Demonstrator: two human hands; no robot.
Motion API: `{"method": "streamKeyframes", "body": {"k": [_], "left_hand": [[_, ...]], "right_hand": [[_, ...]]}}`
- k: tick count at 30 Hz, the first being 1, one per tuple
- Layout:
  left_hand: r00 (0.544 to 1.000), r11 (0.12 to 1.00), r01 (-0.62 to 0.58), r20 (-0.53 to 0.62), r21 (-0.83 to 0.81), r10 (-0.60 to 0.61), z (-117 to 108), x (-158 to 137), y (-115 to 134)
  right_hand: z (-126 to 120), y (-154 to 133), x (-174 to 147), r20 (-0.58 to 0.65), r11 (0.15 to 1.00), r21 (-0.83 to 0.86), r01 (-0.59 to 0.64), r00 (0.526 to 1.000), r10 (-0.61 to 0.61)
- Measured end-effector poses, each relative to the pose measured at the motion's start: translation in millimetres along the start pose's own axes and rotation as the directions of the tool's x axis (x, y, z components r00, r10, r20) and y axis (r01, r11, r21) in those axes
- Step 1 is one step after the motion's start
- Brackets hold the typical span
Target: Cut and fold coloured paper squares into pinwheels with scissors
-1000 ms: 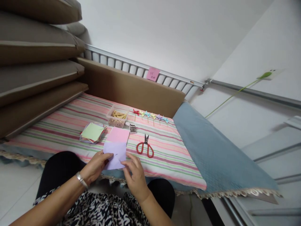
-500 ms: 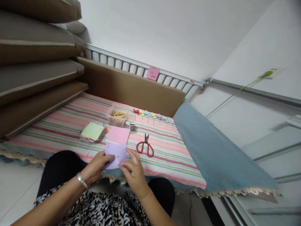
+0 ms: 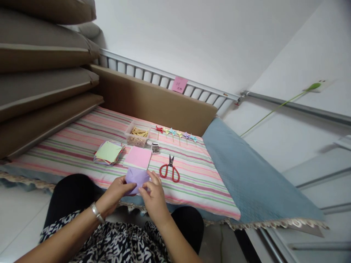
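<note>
A sheet of purple paper (image 3: 137,178) is held between both hands above the front edge of the bed. My left hand (image 3: 120,190) grips its left side, thumb on top and fingers beneath. My right hand (image 3: 153,193) pinches the lower right corner with thumb and index finger, while another finger touches the right edge. Just beyond lies a pad of pink paper (image 3: 138,157). To the left sits a stack of coloured paper (image 3: 109,152), pale green on top. Red-handled scissors (image 3: 170,169) lie to the right, blades pointing away.
A clear plastic box (image 3: 137,134) holds many small wooden sticks. Beside it is a small container of metal pieces (image 3: 155,147). Several paper pinwheels (image 3: 176,133) on sticks lie in a row near the brown board (image 3: 156,98). Large cushions (image 3: 46,62) are stacked at left.
The purple paper has shifted slightly right and looks more curved, its lower right part bent inward by my right hand. My left hand has moved a little to the right with it.
</note>
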State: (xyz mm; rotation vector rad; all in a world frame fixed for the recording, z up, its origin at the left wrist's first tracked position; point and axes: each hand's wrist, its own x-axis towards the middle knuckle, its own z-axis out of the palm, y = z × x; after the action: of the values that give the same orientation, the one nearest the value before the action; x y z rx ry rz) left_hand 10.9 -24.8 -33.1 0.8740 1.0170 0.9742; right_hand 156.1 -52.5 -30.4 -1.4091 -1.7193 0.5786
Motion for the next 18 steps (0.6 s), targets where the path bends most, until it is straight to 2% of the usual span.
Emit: {"method": "streamKeyframes", "body": {"k": [13,18], "left_hand": [[0.999,0.999,-0.007,0.033,0.054,0.006,-3.7,-0.1,-3.4],[0.999,0.999,-0.006,0.049,0.046,0.004,-4.5,1.0,-5.5]], "right_hand": [[0.1,-6.4,6.7,0.038,0.991,-0.083,-0.109,0.993,0.112],[0.2,-7.3,7.4,0.041,0.988,-0.108,-0.108,0.993,0.113]]}}
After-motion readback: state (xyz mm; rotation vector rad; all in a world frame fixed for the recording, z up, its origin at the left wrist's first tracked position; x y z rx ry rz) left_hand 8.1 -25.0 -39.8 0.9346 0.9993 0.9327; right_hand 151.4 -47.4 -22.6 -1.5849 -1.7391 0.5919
